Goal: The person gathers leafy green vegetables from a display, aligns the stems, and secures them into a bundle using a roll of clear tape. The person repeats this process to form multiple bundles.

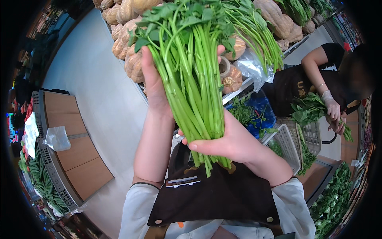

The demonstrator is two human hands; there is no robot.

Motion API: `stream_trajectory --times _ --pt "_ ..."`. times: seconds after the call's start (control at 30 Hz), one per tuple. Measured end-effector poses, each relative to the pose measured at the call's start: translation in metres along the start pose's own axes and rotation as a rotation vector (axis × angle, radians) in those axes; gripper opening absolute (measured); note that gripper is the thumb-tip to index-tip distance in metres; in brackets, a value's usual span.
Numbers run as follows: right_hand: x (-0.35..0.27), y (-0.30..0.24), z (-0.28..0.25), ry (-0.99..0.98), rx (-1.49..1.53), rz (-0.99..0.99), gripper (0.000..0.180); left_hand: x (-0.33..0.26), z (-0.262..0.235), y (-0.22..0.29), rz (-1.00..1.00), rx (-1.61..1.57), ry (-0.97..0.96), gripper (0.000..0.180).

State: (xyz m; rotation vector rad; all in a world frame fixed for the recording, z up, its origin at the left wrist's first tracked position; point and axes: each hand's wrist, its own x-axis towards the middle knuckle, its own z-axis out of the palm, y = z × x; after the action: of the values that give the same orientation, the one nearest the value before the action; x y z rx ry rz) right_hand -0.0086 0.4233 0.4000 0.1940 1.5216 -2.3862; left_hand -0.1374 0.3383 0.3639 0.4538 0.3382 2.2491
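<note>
A thick bunch of long-stemmed leafy greens [195, 87] is held up in front of my chest, its leaves pointing away and its cut ends toward me. My left hand [155, 85] cradles it from the left and behind, thumb along the stems, fingertips showing at the right edge. Around the lower stems my right hand [227, 141] is closed, its thumb across the front. Behind the bunch, a roll of tape [225, 67] rests by the pumpkins [134, 63]. More long-stemmed greens [258, 40] lie on the display beside a clear plastic bag [254, 67].
At the right, a co-worker [310, 83] in a dark apron handles another leafy bunch [308, 107]. A blue crate [260, 113] and a pale plastic basket [288, 147] stand between us. A vegetable stand [75, 147] with a hanging plastic bag [57, 138] is on the left.
</note>
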Motion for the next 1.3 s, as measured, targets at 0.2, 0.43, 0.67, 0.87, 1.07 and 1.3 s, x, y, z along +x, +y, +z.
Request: stream_trajectory --times 0.2,0.43,0.67,0.87,1.07,1.3 --pt "0.049 -0.013 -0.023 0.006 0.092 -0.216 0.042 0.055 0.002 0.049 0.031 0.473 -0.048 0.084" --pt "0.072 0.001 -0.056 0.074 0.374 0.101 0.037 -0.011 -0.031 0.012 0.097 0.648 0.579 0.060" --pt "0.069 -0.018 -0.055 0.049 0.337 0.117 0.039 -0.076 -0.066 -0.026 0.185 2.203 0.244 0.052" --pt "0.074 -0.089 -0.030 -0.088 0.133 -0.060 0.040 -0.090 -0.094 -0.039 0.191 2.397 0.270 0.042" --pt "0.072 -0.099 -0.013 -0.200 0.034 -0.340 0.045 -0.104 -0.099 -0.023 0.346 2.137 0.396 0.020" --pt "0.077 0.038 -0.056 0.092 0.154 0.093 0.046 -0.113 -0.087 0.008 -0.143 2.428 0.062 0.017"
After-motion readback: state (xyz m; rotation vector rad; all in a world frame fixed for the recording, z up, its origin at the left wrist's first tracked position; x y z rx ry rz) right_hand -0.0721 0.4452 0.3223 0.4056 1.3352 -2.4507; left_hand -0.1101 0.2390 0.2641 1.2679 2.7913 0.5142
